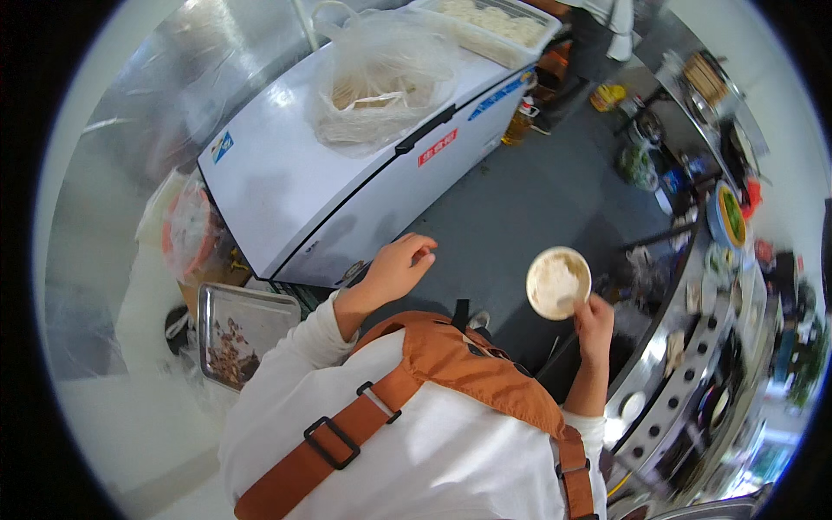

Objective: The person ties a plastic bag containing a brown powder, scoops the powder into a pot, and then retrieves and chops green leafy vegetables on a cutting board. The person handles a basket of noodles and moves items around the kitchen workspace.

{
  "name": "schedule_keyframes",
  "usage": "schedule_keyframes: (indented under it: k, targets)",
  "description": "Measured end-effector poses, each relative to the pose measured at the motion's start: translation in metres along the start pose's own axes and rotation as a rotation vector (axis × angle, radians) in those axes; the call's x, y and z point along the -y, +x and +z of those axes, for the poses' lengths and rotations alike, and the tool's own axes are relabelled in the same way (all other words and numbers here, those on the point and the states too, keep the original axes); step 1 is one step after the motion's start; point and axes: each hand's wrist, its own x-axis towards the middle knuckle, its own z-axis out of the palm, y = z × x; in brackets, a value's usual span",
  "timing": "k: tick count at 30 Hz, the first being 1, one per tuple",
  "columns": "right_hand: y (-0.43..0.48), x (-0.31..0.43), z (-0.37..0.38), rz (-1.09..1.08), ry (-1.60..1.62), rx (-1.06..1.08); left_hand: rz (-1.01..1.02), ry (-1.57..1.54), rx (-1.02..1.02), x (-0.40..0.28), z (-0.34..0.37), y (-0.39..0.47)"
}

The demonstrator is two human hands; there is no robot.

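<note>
My right hand (593,325) grips the rim of a small cream-coloured bowl (558,283), which has a pale, brownish residue or contents inside; I cannot tell which. The bowl is above the grey floor, to the left of the stove counter. My left hand (402,265) holds nothing, its fingers loosely curled and apart, near the front side of a white chest freezer (279,201). On the freezer lid rest a clear plastic bag (383,84) with something light brown in it and a white plastic tray (504,49) of pale food pieces.
A metal tray (273,315) with brown scraps lies at the left, near a pink bucket (188,231) covered in plastic. A steel stove counter (676,396) with knobs runs along the right. Beyond the freezer a person (578,58) stands near an oil bottle (518,123). A basin of greens (727,214) sits at right.
</note>
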Motion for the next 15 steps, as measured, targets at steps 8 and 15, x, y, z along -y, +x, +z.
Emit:
schedule_keyframes:
  k: [8,15]
  targets:
    - [0.279,0.180,0.087,-0.577,-0.220,0.311,-0.355,0.164,-0.303,-0.013,0.005,0.016]
    - [0.387,0.284,0.307,-1.126,-0.858,0.267,-0.721,0.049,-0.493,0.013,0.014,0.013]
